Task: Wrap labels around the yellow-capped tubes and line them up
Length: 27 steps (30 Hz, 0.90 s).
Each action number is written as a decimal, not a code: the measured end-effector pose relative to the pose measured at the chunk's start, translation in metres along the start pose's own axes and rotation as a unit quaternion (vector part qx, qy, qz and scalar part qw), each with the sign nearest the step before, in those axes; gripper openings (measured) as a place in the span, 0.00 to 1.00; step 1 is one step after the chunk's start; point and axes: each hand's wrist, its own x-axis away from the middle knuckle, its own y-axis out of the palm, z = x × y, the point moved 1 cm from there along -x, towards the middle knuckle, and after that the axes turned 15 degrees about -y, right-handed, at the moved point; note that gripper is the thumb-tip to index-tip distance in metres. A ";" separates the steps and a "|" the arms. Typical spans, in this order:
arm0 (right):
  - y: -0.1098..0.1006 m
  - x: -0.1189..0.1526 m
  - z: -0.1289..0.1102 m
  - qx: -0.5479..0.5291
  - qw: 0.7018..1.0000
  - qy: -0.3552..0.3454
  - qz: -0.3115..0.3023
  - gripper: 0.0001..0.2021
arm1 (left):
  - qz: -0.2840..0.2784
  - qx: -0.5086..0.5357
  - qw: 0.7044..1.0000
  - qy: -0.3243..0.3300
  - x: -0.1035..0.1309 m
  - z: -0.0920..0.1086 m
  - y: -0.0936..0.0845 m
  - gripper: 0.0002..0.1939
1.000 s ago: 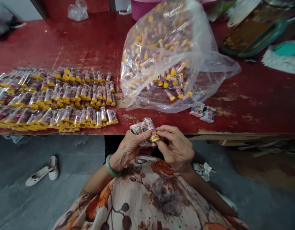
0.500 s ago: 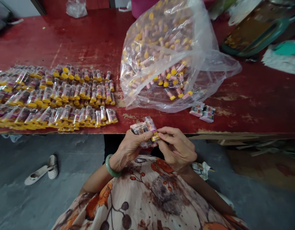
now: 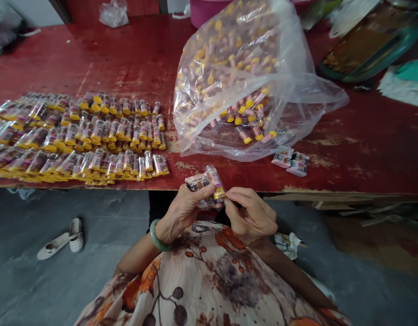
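Note:
Just off the table's front edge, my left hand (image 3: 187, 203) holds a clear tube (image 3: 214, 179) with a yellow end, along with a stack of printed labels (image 3: 196, 182). The thumb presses on them. My right hand (image 3: 251, 213) has thumb and forefinger pinched at the tube's lower end; what lies between those fingertips is too small to make out. Rows of labelled tubes with yellow caps (image 3: 97, 129) are piled on the left of the table. A large clear bag (image 3: 225, 77) full of yellow-capped tubes lies open beyond my hands.
Two small label stacks (image 3: 297, 164) lie on the red table (image 3: 137, 59) right of the bag. A big jug with a green handle (image 3: 365, 50) stands at the back right, near a white cloth (image 3: 404, 86). White shoes (image 3: 54, 244) rest on the floor.
The right fingertips have shifted slightly down at the tube's lower end. My left hand keeps its hold on the tube and labels. The view has shifted a little.

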 end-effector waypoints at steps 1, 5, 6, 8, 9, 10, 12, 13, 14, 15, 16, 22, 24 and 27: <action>-0.001 -0.001 0.001 -0.001 1.000 0.002 -0.002 0.18 | 0.000 -0.005 1.000 0.005 0.000 0.000 0.000 0.13; -0.008 -0.014 0.007 -0.017 0.994 0.003 -0.109 0.32 | -0.003 -0.035 0.999 0.028 0.003 0.002 0.000 0.12; -0.010 -0.019 0.009 -0.027 0.988 0.000 -0.154 0.35 | -0.007 -0.046 0.999 0.024 0.004 0.003 0.001 0.13; -0.013 -0.027 0.012 -0.051 0.974 -0.007 -0.219 0.37 | -0.016 -0.064 0.998 0.009 0.006 0.004 0.002 0.14; -0.015 -0.030 0.013 -0.062 0.971 -0.007 -0.229 0.37 | -0.018 -0.069 0.997 0.001 0.006 0.004 0.002 0.15; -0.016 -0.032 0.014 -0.069 0.971 -0.006 -0.229 0.37 | -0.020 -0.071 0.997 -0.005 0.007 0.004 0.002 0.15; -0.017 -0.033 0.013 -0.074 0.974 -0.003 -0.215 0.35 | -0.020 -0.067 0.997 -0.012 0.006 0.004 0.001 0.15; -0.017 -0.033 0.013 -0.072 0.975 0.000 -0.209 0.35 | -0.021 -0.063 0.998 -0.015 0.005 0.004 0.001 0.16; -0.017 -0.032 0.012 -0.072 0.976 0.002 -0.205 0.35 | -0.022 -0.060 0.998 -0.019 0.005 0.004 0.000 0.16; -0.017 -0.031 0.011 -0.074 0.976 0.002 -0.203 0.35 | -0.023 -0.057 0.998 -0.023 0.004 0.003 0.000 0.16; -0.016 -0.030 0.010 -0.076 0.976 0.003 -0.203 0.36 | -0.023 -0.056 0.998 -0.024 0.003 0.003 -0.001 0.16; -0.017 -0.026 0.010 -0.079 0.976 0.006 -0.205 0.37 | -0.023 -0.054 0.998 -0.031 0.002 0.001 -0.004 0.17; -0.017 -0.026 0.010 -0.080 0.975 0.009 -0.206 0.36 | -0.031 -0.053 0.997 -0.037 0.002 0.002 -0.004 0.17; -0.016 -0.025 0.009 -0.082 0.975 0.020 -0.207 0.35 | -0.041 -0.053 0.997 -0.043 0.002 0.002 -0.005 0.16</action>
